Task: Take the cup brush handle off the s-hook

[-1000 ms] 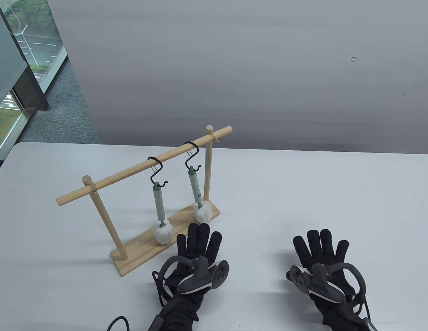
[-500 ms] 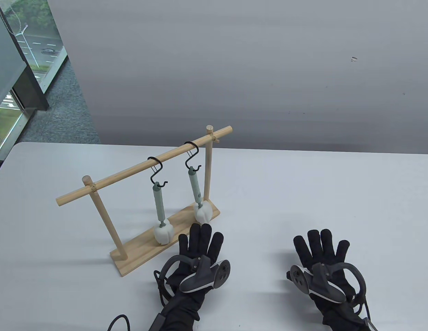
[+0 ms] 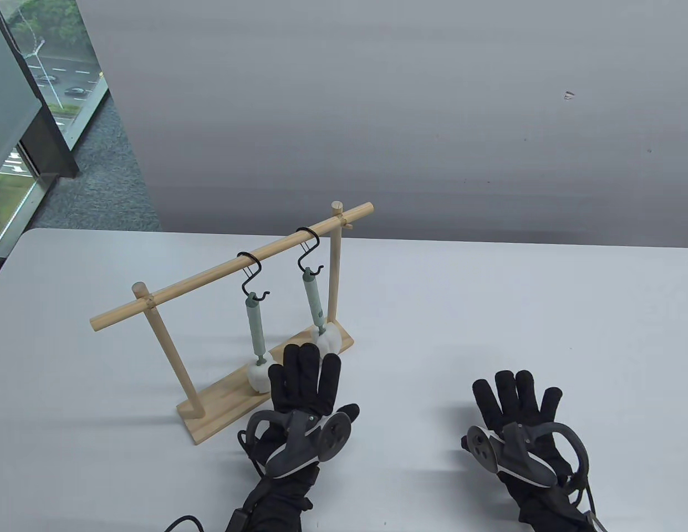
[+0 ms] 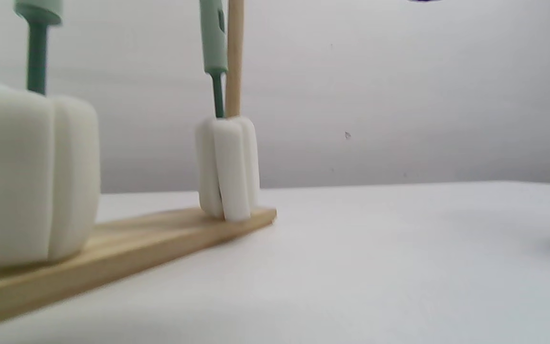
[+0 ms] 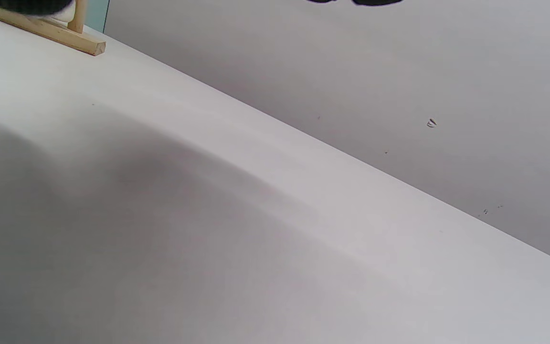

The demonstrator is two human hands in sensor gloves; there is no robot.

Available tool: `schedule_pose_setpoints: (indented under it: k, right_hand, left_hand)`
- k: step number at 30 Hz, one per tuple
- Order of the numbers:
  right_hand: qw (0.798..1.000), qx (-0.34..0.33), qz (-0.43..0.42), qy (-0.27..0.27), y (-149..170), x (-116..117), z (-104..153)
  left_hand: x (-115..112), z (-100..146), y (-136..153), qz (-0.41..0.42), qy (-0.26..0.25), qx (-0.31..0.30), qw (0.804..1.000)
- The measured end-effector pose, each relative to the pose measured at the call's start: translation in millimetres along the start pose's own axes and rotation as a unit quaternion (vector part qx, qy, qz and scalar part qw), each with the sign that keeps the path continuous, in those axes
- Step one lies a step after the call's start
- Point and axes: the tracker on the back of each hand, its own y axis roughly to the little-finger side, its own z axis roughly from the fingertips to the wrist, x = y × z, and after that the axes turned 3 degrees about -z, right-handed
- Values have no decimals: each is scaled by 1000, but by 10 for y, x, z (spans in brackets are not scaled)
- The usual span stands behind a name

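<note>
So far nothing is unhooked: both brushes (image 3: 256,327) hang from their s-hooks (image 3: 251,280) on the rack (image 3: 166,349), left hand (image 3: 302,396) spread near them, right hand (image 3: 515,421) flat on the worktop (image 3: 488,310).

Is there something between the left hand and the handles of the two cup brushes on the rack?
Nothing visible blocks it. The left hand is spread open in front of the rack's base, its fingertips over the white sponge heads. The green handles hang on the S-hooks above them, with open air in between.
</note>
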Motion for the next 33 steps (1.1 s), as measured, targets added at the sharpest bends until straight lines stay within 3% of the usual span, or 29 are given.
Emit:
schedule_pose_setpoints:
  k: [5, 12, 18, 26, 33]
  right_hand:
    - [1000, 0, -1, -2, 1, 1, -1]
    - [1000, 0, -5, -8, 1, 10, -4]
    - [1000, -2, -2, -12, -6, 9, -9]
    - [999, 5, -22, -38, 24, 29, -15]
    - [998, 8, -30, -50, 38, 52, -25]
  left_hand:
    - [98, 34, 332, 103, -68, 90, 988]
    - [-47, 1, 799, 266, -89, 209, 937]
    - [-196, -42, 1001, 359, -82, 227, 902]
    - [-283, -151, 1128, 400, -74, 229, 884]
    - [-348, -177, 1162, 447, -83, 243, 857]
